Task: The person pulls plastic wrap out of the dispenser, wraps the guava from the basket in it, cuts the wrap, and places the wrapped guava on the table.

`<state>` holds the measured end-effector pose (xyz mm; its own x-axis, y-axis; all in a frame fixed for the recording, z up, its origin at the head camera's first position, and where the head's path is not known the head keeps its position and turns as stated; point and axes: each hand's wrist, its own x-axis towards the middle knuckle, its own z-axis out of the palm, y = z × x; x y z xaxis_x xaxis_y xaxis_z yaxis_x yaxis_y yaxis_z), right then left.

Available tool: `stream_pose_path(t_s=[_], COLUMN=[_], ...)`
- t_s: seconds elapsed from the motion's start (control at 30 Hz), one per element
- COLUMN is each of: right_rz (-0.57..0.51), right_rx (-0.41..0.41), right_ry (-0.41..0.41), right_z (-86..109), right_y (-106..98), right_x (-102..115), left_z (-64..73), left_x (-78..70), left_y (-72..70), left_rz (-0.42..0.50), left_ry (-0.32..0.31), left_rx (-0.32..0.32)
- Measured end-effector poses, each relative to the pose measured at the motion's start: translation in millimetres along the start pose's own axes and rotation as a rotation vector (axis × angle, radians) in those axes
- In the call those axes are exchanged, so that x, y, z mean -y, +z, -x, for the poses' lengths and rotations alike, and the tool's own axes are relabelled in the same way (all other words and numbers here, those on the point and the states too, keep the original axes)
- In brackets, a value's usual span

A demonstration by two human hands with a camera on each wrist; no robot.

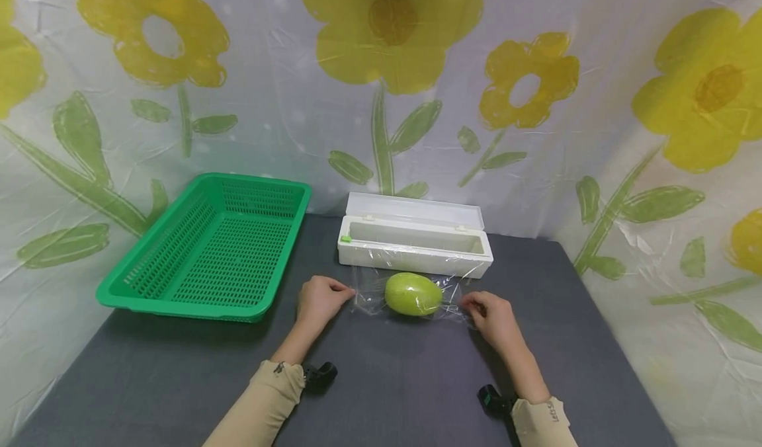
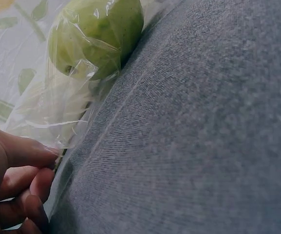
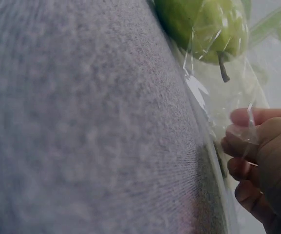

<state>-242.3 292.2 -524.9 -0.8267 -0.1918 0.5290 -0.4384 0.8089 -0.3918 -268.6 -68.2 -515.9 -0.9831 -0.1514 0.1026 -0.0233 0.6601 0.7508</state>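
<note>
A green pear (image 1: 413, 294) with a brown stem lies on its side on the dark cloth, wrapped in clear cling film (image 1: 370, 299). My left hand (image 1: 322, 297) pinches the film's left edge between thumb and forefinger, as the left wrist view also shows with the pear (image 2: 99, 39) beyond. On the other side, my right hand (image 1: 491, 316) pinches the right end of the film near the stem. In the right wrist view a bit of film (image 3: 251, 124) shows between those fingertips. Neither hand touches the pear itself.
Just behind the pear stands a long white box (image 1: 411, 262), its lid (image 1: 415, 210) raised and a small green slider (image 1: 346, 239) at its left. A green plastic basket (image 1: 178, 308) stands to the left. Flowered sheeting (image 1: 268, 123) hangs around the table (image 1: 393, 394).
</note>
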Motion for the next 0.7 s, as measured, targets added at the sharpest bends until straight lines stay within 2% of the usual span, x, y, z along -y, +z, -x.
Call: stream_pose_path(t_s=[0.23, 0.47, 0.7], right_rz=[-0.026, -0.03, -0.016], right_rx=[0.05, 0.099, 0.195], right_ry=[0.006, 0.039, 0.112], right_z=[3.2, 0.5, -1.0], right_y=[4.2, 6.0, 4.3], right_x=[0.3, 2.6, 4.2], left_z=[-3.7, -17.3, -26.0], left_x=[-5.6, -16.8, -22.9], left_y=[1.1, -0.4, -0.9], left_rz=[-0.088, -0.179, -0.231], left_ry=[-0.043, -0.12, -0.154], left_rx=[0.09, 0.199, 0.24])
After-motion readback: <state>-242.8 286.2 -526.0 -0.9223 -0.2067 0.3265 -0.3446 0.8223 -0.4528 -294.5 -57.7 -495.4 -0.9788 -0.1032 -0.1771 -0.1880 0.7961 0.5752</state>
